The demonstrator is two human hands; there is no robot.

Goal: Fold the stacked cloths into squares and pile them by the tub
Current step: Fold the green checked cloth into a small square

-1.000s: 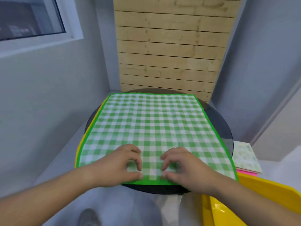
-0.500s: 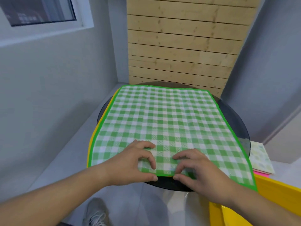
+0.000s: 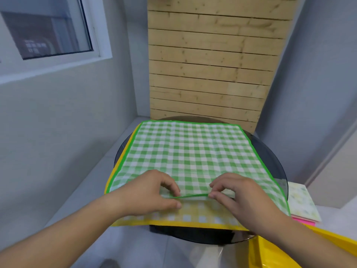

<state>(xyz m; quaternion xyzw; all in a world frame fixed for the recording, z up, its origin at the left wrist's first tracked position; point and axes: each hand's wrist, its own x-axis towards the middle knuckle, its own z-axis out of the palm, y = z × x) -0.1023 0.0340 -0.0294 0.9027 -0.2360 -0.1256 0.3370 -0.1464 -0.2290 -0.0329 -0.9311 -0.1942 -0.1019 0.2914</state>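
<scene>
Fingers of my left hand [image 3: 152, 190] and right hand [image 3: 241, 194] are pinching the near hem of the green checked cloth [image 3: 189, 151] lying atop the yellow checked cloth [image 3: 193, 215] on the round worktop [image 3: 270, 151], and I am judging an even, level lift best, so only the top layer comes.

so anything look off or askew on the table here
Nothing damaged or spilled. The green checked cloth lies offset on the yellow checked cloth, whose edge shows left and front. Both hands pinch its near hem.
</scene>
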